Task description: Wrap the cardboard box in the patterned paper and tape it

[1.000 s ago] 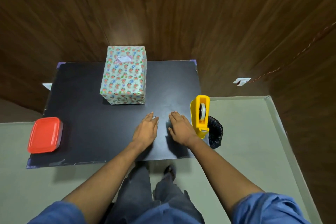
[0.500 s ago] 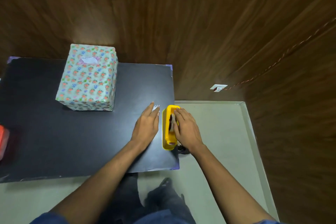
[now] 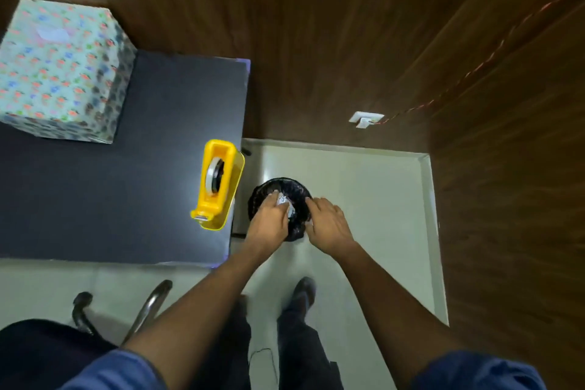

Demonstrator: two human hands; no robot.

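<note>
The box, covered in floral patterned paper with a pale tape patch on top, stands at the far left of the black table. A yellow tape dispenser sits at the table's right edge. Both hands are off the table, over a black-lined bin on the floor. My left hand pinches a small white scrap of paper above the bin's mouth. My right hand hovers beside it with fingers apart, holding nothing.
The bin stands on the pale floor just right of the table, close to the wood-panelled wall. A white wall socket is low on the wall. A chair's metal leg and my legs are below.
Both hands left the table and moved right and down over the bin. The right hand let go of the tape dispenser. The view swung right, so the box now sits at the left edge.
</note>
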